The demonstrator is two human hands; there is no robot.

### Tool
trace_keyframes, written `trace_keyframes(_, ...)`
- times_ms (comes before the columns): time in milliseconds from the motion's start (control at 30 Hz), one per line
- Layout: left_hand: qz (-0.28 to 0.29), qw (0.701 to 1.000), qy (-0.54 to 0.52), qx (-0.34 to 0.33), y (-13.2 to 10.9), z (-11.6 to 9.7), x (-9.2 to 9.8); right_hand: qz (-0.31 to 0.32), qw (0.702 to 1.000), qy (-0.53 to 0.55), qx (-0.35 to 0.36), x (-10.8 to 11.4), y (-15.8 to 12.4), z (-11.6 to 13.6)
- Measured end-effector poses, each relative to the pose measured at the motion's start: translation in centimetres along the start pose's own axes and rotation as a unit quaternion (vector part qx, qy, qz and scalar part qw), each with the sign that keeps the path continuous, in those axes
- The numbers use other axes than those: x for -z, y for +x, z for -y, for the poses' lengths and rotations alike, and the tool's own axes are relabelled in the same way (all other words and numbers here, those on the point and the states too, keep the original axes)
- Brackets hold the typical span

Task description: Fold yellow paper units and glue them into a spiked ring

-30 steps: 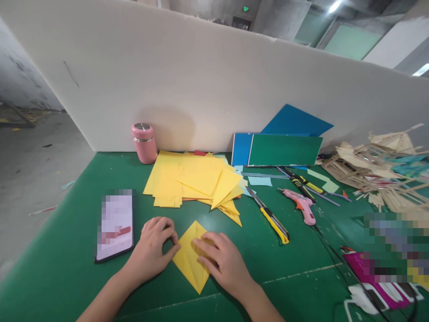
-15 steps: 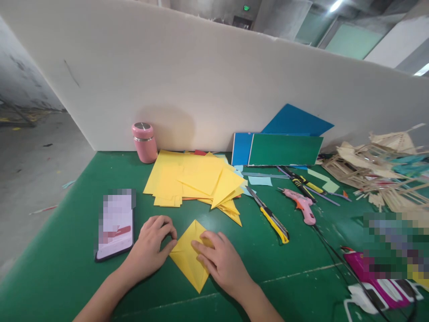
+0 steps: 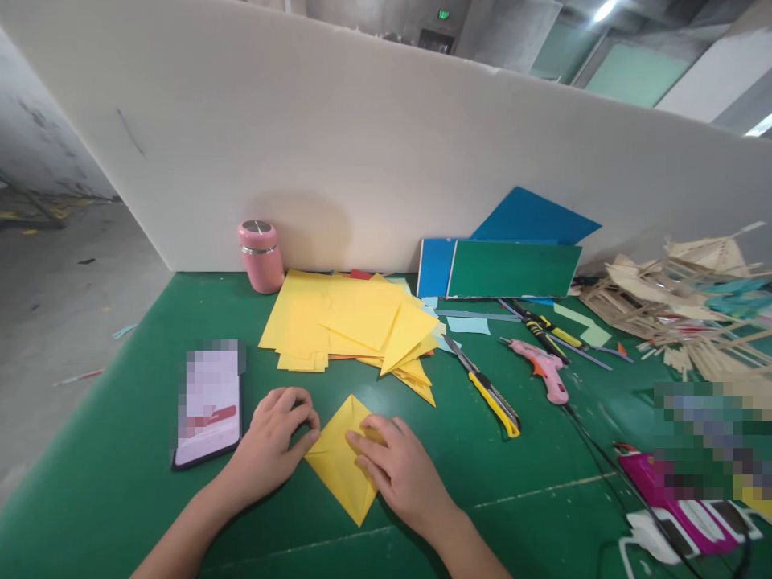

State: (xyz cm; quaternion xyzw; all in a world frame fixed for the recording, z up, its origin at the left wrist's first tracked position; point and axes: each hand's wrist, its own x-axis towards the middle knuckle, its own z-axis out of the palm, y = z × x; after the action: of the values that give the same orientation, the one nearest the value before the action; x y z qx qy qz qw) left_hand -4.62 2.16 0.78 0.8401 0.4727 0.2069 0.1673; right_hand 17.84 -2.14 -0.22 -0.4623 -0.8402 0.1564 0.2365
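A square of folded yellow paper (image 3: 342, 466) lies cornerwise on the green table, with creases and flaps meeting near its middle. My left hand (image 3: 276, 434) is at its upper left edge, fingers curled and the thumb and index tips close together on that edge. Over the right half rests my right hand (image 3: 403, 474), its fingers apart and bent, the tips on the paper. That hand covers the right corner. Behind both hands spreads a loose pile of yellow paper sheets (image 3: 355, 310).
Left of my hands lies a phone (image 3: 208, 402). A pink flask (image 3: 261, 257) stands at the white board. To the right are a yellow utility knife (image 3: 491, 402), a pink glue gun (image 3: 543, 370) with its cord, a magenta-and-white power strip (image 3: 681, 507) and a heap of wooden pieces (image 3: 639, 301).
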Motion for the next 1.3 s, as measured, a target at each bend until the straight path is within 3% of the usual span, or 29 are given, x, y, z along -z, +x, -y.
trace_keyframes(367, 0.019, 1.000, 0.024, 0.004, 0.0, 0.0, 0.0, -0.003, 1.000, 0.010, -0.001, -0.2, -0.1, -0.1)
trace_keyframes(700, 0.091, 0.982, 0.118, -0.112, -0.2, 0.7, -0.4, -0.007, 1.000, 0.026, 0.001, -0.2, -0.1, 0.0)
trace_keyframes(933, 0.099, 0.970, 0.157, -0.159, -0.2, 0.2, -0.4, -0.006, 1.000, 0.024, 0.003, -0.1, -0.1, -0.1)
trace_keyframes(1300, 0.062, 0.971, 0.201, -0.115, -0.6, -1.8, -2.0, -0.008, 1.000, 0.021, 0.009, -0.3, -0.1, -0.2)
